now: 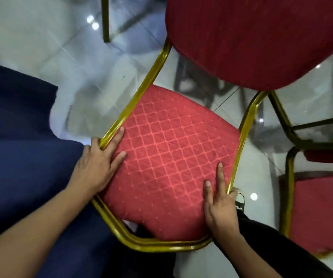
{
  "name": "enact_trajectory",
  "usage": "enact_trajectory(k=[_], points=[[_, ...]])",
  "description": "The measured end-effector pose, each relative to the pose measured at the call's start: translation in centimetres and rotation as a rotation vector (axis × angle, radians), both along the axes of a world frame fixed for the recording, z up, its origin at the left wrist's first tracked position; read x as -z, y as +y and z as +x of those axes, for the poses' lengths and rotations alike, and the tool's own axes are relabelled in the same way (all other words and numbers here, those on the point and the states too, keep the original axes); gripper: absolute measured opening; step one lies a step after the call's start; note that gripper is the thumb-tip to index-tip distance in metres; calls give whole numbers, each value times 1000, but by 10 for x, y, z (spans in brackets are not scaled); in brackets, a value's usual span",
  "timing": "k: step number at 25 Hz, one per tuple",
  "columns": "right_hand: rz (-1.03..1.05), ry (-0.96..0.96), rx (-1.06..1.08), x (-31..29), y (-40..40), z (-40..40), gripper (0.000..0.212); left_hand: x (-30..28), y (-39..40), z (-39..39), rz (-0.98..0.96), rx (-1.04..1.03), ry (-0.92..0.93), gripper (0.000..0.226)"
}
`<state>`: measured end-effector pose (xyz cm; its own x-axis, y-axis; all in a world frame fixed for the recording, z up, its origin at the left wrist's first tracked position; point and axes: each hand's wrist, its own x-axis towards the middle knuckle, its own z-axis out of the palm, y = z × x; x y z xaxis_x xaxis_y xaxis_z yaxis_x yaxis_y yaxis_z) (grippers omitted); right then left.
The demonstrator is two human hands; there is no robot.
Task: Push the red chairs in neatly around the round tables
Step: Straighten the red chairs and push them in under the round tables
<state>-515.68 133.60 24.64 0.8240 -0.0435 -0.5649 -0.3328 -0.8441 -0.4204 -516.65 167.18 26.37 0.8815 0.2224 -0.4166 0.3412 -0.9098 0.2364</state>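
Gripping a red chair (173,157) by both sides of its seat, a person leans over it on a glossy tiled floor (85,63). The left hand (99,163) pinches the gold frame (133,101) at the seat's left edge, thumb outside the tube and fingers spread flat on the quilted cushion. The right hand (219,205) does the same at the right rail, two fingers lying forward along the fabric and the rest hooked around the tube. The seat lies directly between the hands, and the chair's padded back (252,37) rises beyond the fingertips, so its front-to-back axis runs straight away from the person. Both hands sit about equally near, one on each rail, which suits an even shove or a swing. A dark blue cloth (21,147), probably a table covering, hangs just outside the left hand, so the chair likely has to turn or slide toward that side. A second red chair (322,213) stands close beyond the right hand, near enough to snag a leg. No brand, label or writing can be read anywhere.
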Motion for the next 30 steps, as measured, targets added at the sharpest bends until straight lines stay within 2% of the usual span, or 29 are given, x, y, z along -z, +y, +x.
enact_trajectory(k=[4,6,8,12,15,18,21,23,25,27,29,30], points=[[78,49,-45,-85,23,-3,63,-103,20,2,76,-15,-21,61],[66,126,-113,-107,30,-5,65,-137,30,6,62,-33,14,59],[66,154,-77,-125,33,-4,63,-154,35,11,-6,-38,76,60],[72,95,63,-123,20,-4,60,-137,31,9,-80,-17,111,61],[16,73,41,-106,3,-5,61,-99,13,-2,-97,-37,110,60],[-97,131,30,-93,-19,-17,65,-62,-17,-43,-147,-121,136,60],[-128,41,54,-91,-25,-41,60,-45,-35,-86,-166,-188,139,59],[-111,103,69,-93,-24,-57,58,-52,-33,-108,-185,-196,144,59],[22,263,129,-102,-20,-69,59,-70,-28,-117,-166,-212,167,60],[68,213,161,-119,-16,-76,61,-92,-21,-121,-132,-216,195,60],[-30,131,59,-144,-15,-82,49,-123,-17,-124,-110,-223,237,59],[-81,154,41,-161,-12,-79,53,-138,-16,-123,-105,-223,250,59]])
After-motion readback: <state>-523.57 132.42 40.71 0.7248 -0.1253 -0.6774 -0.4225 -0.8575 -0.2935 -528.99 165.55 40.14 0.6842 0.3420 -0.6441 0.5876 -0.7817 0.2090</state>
